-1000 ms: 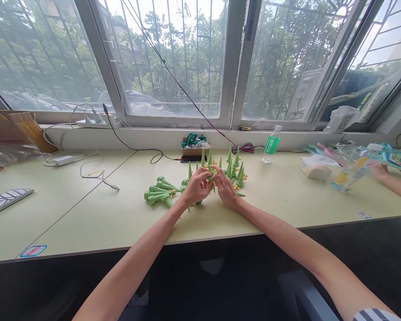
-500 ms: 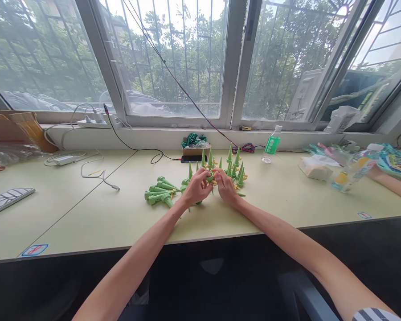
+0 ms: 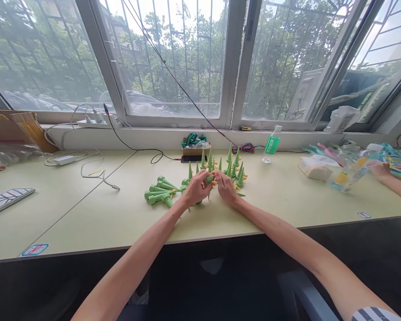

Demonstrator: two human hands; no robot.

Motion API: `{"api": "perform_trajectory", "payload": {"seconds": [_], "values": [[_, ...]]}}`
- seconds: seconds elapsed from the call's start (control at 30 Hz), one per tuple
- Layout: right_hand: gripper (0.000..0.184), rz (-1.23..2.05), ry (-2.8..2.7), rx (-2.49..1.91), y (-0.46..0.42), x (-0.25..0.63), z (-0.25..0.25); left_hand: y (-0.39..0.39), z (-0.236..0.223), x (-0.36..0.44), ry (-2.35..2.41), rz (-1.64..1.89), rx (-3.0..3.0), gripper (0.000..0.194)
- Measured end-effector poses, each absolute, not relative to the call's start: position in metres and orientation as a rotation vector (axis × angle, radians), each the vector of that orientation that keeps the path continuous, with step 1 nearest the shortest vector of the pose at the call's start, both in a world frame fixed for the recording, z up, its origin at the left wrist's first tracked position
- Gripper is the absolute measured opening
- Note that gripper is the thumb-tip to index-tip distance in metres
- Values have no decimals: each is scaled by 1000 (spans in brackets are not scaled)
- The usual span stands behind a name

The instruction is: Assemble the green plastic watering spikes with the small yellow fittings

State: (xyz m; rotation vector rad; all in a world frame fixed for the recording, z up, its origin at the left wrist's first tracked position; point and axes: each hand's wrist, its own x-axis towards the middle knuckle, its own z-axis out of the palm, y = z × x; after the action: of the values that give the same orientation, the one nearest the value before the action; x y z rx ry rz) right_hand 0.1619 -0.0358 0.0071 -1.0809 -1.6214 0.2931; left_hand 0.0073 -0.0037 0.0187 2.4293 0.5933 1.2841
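Note:
My left hand [image 3: 198, 187] is closed around a green plastic watering spike [image 3: 209, 179], with its wide collar up and its thin tip pointing down. My right hand [image 3: 226, 187] has its fingertips pinched together against the near side of that spike; whatever they hold is too small to make out. Several green spikes with yellow valves [image 3: 239, 174] stand point-up behind and to the right of my hands. To the left, a loose pile of green spikes [image 3: 158, 192] lies flat on the table. My hands partly hide the spikes in the middle.
At the back stand a small box [image 3: 196, 150] of green material, a dark phone [image 3: 194, 158] and a green-labelled bottle [image 3: 272, 145]. A tissue pack [image 3: 316, 167] and tilted bottle [image 3: 349, 176] lie right, near another person's hands [image 3: 382, 171]. Cables [image 3: 100, 174] and another phone [image 3: 8, 201] are left.
The spike in my left hand has turned slightly, and its tip now shows below my fingers. My right fingertips have shifted a little. At the right, the other person's hand has moved.

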Motion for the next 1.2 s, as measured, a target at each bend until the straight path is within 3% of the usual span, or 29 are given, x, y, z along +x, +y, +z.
{"api": "perform_trajectory", "payload": {"seconds": [0.63, 0.93, 1.2], "values": [[54, 256, -1681, -1035, -34, 162, 7, -4, 20, 7, 606, 1252, 2432, 8], [31, 209, -1625, -979, -37, 161, 9, 0, 19, 7, 830, 1399, 2378, 11], [23, 131, -1699, -883, -37, 161, 6, 2, 19, 8, 849, 1403, 2324, 10]]}}
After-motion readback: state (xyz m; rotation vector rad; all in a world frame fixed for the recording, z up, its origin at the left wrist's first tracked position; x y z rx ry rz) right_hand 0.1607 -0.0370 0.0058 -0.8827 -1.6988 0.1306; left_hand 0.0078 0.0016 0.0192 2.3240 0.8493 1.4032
